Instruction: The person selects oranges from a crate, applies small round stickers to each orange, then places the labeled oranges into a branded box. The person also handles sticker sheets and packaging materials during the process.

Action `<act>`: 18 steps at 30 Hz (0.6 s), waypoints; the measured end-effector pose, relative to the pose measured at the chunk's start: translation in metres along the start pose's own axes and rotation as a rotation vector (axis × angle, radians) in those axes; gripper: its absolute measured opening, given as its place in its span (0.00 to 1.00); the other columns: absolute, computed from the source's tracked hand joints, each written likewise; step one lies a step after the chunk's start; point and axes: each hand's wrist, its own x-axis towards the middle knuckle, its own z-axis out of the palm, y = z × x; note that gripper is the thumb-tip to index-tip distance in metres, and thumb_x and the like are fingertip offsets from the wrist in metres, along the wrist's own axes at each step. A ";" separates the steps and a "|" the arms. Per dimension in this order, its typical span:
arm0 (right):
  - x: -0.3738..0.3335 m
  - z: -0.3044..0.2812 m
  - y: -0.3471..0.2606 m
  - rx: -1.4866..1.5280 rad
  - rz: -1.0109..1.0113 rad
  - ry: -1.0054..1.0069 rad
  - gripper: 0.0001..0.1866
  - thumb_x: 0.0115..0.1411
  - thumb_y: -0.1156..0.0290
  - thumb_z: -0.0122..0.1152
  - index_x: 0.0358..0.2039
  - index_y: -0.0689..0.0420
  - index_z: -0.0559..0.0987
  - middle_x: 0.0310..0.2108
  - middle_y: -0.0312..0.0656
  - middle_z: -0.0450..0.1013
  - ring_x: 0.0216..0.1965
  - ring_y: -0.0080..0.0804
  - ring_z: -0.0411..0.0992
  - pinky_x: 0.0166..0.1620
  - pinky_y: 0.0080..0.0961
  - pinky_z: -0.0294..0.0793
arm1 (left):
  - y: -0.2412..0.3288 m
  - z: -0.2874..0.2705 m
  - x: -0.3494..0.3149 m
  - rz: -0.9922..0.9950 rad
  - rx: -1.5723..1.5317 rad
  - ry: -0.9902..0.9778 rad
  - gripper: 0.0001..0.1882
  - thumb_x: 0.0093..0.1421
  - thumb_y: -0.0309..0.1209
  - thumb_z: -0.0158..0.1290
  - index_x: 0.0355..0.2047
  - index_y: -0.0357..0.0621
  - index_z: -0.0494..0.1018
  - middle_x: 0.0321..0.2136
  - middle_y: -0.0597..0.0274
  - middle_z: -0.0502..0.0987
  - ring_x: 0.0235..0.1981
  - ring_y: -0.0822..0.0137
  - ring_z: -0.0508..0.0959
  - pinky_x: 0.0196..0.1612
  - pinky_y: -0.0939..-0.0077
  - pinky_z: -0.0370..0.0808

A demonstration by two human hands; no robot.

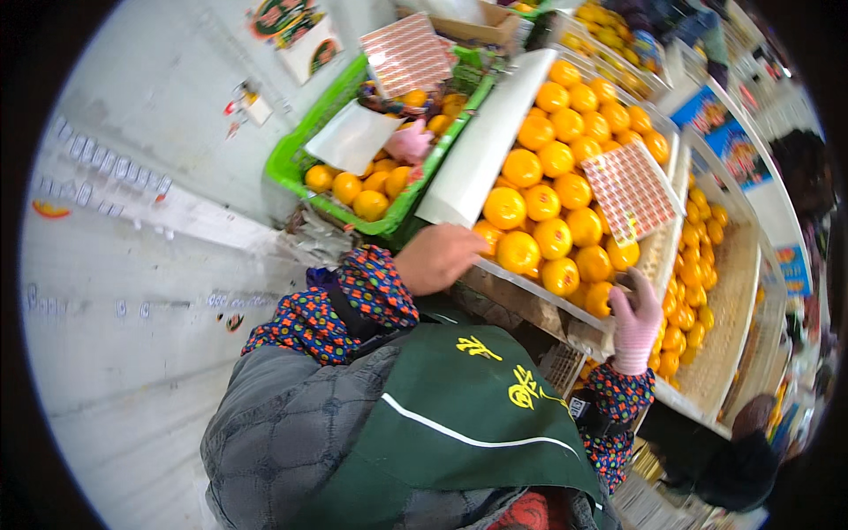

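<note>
A white crate [664, 256] of glossy round oranges [541, 201] is sitting tilted in front of the person, with a white sheet of paper [481, 146] folded over its left rim and a square red-and-white patterned sticker sheet [631, 189] lying on the fruit at its right; behind it to the left, a green plastic basket [291, 163] is holding more oranges, a white paper sheet and a second patterned sheet [407, 55] propped at its far edge. The bare left hand [435, 256] is resting curled over the crate's near left corner, touching the oranges there, though whether it is gripping one cannot be told. The right hand [636, 320], in a pink knitted glove, is pressing its loosely spread fingers against the crate's near right rim, holding nothing.
</note>
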 end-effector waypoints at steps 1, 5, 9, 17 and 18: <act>0.003 0.002 -0.008 0.009 0.031 0.010 0.21 0.57 0.81 0.62 0.52 0.66 0.75 0.40 0.42 0.78 0.33 0.20 0.74 0.38 0.18 0.76 | -0.001 -0.001 -0.008 0.026 -0.045 -0.068 0.10 0.62 0.29 0.51 0.40 0.37 0.76 0.36 0.51 0.79 0.42 0.52 0.78 0.47 0.58 0.74; 0.018 0.007 -0.036 -0.049 -0.044 0.053 0.21 0.58 0.82 0.62 0.54 0.67 0.74 0.41 0.42 0.77 0.32 0.18 0.73 0.37 0.15 0.74 | -0.032 -0.034 -0.022 0.124 0.196 0.067 0.12 0.63 0.32 0.49 0.41 0.38 0.76 0.37 0.52 0.79 0.40 0.52 0.78 0.45 0.58 0.74; 0.037 -0.004 -0.049 -0.124 -0.129 0.079 0.20 0.60 0.81 0.61 0.53 0.67 0.75 0.42 0.42 0.77 0.34 0.19 0.74 0.39 0.17 0.74 | -0.088 -0.098 -0.028 -0.179 0.318 0.087 0.15 0.57 0.28 0.54 0.46 0.45 0.76 0.40 0.49 0.79 0.43 0.46 0.78 0.47 0.53 0.74; 0.053 -0.008 -0.036 -0.058 0.009 0.104 0.21 0.61 0.79 0.60 0.56 0.68 0.73 0.44 0.42 0.77 0.35 0.18 0.74 0.39 0.15 0.74 | -0.171 -0.097 -0.005 -0.293 0.166 -0.569 0.41 0.44 0.24 0.65 0.61 0.42 0.65 0.54 0.45 0.74 0.56 0.46 0.72 0.60 0.59 0.68; 0.054 -0.006 -0.034 -0.093 0.003 0.071 0.22 0.61 0.79 0.60 0.56 0.68 0.73 0.45 0.42 0.77 0.36 0.18 0.74 0.38 0.16 0.74 | -0.174 -0.094 0.000 -0.321 0.192 -0.547 0.40 0.44 0.24 0.65 0.60 0.42 0.65 0.53 0.46 0.74 0.56 0.47 0.73 0.60 0.60 0.69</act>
